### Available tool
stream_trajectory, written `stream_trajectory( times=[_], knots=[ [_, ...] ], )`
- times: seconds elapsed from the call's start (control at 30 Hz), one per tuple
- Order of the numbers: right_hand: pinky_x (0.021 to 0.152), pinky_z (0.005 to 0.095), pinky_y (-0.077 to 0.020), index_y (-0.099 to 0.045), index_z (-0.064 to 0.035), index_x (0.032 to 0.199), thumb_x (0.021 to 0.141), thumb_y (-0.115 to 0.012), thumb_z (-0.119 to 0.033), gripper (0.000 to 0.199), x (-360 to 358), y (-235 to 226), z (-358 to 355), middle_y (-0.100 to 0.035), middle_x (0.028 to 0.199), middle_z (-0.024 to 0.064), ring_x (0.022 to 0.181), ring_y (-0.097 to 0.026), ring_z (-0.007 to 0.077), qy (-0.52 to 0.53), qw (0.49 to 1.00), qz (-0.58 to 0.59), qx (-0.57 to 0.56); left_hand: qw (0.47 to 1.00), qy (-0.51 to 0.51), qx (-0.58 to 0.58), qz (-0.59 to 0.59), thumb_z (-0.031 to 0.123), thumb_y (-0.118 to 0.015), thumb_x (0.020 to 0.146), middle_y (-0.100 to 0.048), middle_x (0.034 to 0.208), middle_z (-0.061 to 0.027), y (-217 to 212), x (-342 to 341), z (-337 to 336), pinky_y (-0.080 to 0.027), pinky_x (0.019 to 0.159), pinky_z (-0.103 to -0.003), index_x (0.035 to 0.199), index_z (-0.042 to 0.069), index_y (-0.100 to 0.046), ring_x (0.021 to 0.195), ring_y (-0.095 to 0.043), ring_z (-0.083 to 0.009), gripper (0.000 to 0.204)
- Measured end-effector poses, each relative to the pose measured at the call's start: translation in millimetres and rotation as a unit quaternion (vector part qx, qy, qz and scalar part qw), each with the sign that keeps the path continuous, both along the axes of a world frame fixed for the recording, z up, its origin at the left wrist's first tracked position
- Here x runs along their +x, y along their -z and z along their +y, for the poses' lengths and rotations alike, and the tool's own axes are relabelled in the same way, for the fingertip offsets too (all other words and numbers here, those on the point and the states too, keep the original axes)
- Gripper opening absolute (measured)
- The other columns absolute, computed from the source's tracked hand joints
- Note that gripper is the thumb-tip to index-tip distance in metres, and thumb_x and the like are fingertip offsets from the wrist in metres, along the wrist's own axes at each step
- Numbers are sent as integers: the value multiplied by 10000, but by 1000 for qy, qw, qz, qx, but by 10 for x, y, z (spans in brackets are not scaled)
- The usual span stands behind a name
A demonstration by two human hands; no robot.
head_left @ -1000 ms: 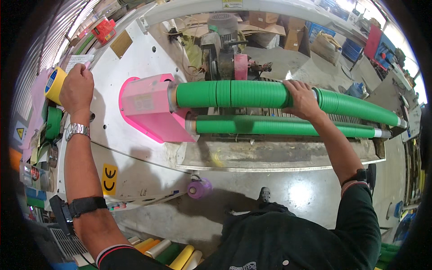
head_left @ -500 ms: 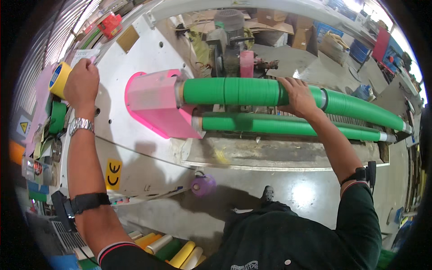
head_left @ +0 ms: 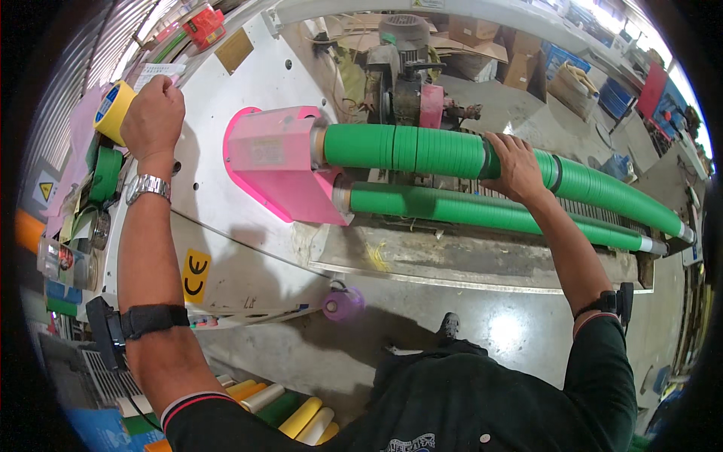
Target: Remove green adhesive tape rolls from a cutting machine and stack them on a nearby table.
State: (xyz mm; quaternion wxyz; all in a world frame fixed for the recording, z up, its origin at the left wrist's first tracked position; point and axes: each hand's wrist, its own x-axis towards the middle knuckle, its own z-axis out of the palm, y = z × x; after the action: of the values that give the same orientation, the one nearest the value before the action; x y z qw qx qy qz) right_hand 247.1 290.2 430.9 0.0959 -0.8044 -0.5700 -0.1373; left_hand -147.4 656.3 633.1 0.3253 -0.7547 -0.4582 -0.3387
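In the head view, my right hand is half-curled over the upper green roll, directly under my palm; I'd press evenly there, so no band skews. My left hand is fisted beside the yellow tape roll, contents hidden.

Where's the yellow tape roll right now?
In the head view, the yellow tape roll is at upper left, immediately left of the left hand and above a green roll in the picture.
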Motion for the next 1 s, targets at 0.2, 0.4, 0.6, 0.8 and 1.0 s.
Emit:
stream_trajectory(
  times=[0.2,0.4,0.6,0.8,1.0],
  knots=[
    [1073,474,-369,-438,-99,1395,581,-884,-286,947,-2,-2,-16,-557,1312,139,1251,-494,350,-7,1000,11,12,1000,-10,-13,5,320,-524,916,-721,910,-114,-7,8,-16,-529,666,-489,985,190,-700,808,-679,-369,230],
    [1075,474,-366,-436,-97,1397,581,-886,-283,951,3,10,-19,-553,1315,138,1256,-489,349,-1,1000,9,10,1000,-1,4,0,324,-521,920,-719,895,-121,5,5,-15,-529,661,-489,971,188,-695,798,-678,-372,226],
    [1052,475,-388,-424,-102,1405,583,-899,-318,973,-1,-1,-28,-533,1351,135,1271,-488,335,4,1000,0,-1,1000,-4,0,4,327,-520,921,-720,913,-116,4,0,1,-530,668,-493,979,185,-692,812,-678,-373,231],
    [1050,476,-390,-425,-102,1398,585,-898,-319,965,-10,-20,-43,-535,1344,134,1267,-490,335,0,1000,2,2,1000,1,-1,3,330,-519,925,-721,929,-112,3,1,4,-529,675,-491,989,179,-688,823,-678,-373,236],
    [1049,474,-388,-424,-101,1396,588,-895,-305,958,8,0,-46,-538,1336,135,1263,-492,332,1,1000,-4,5,1000,-11,-3,10,325,-518,926,-721,939,-115,-5,14,-26,-531,688,-487,993,173,-688,835,-679,-368,238]
  ],
)
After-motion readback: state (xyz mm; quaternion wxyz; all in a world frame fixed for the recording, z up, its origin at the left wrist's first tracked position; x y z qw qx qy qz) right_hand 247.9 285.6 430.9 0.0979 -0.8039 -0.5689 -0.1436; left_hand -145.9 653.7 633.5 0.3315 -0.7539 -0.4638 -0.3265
